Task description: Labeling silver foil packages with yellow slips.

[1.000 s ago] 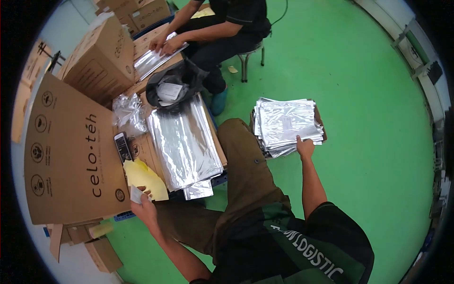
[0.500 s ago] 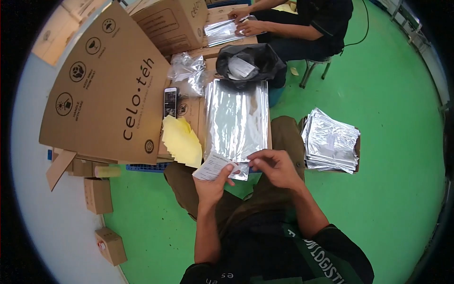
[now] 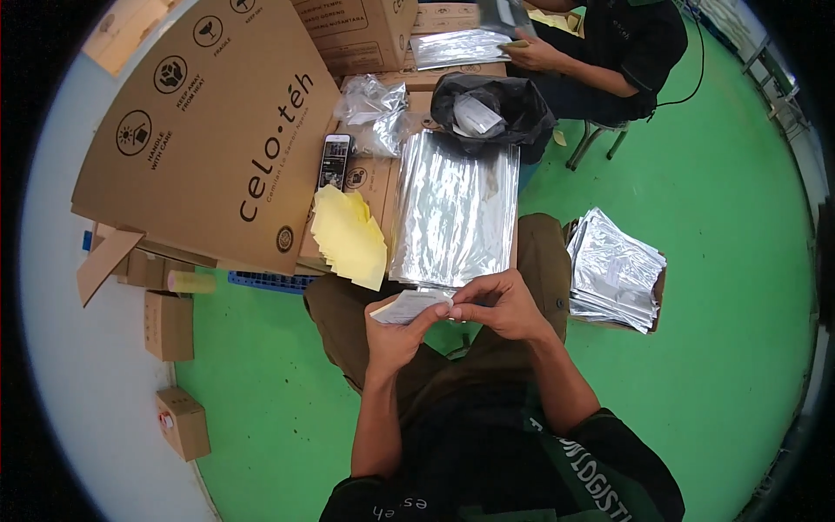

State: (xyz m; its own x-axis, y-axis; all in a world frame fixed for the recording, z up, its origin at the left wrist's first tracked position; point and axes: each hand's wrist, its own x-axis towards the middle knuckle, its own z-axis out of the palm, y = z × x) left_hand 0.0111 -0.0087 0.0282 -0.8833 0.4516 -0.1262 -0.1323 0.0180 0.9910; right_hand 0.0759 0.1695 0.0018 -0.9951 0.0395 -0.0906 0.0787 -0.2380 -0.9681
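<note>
My left hand (image 3: 396,341) holds a small stack of white printed labels (image 3: 405,306), thumb on top. At the right edge of that stack my right hand (image 3: 506,306) is closed in a pinch, thumb against forefinger, touching a label's corner. Just beyond both hands lies a pile of flat silver foil pouches (image 3: 457,209) on a cardboard box. Fanned yellow paper sheets (image 3: 348,237) lie left of the pouches.
A black plastic bag (image 3: 531,109) with white paper inside stands behind the pouches, beside clear plastic bags (image 3: 372,100) and a phone (image 3: 334,161). A big carton (image 3: 209,139) rises at left. More foil pouches (image 3: 613,270) fill a box at right. Another person (image 3: 600,65) sits far right.
My right hand has moved from the front edge of the foil pouches to the label stack, which now lies flatter in my left hand. The view has shifted; the other person lifts a dark pouch.
</note>
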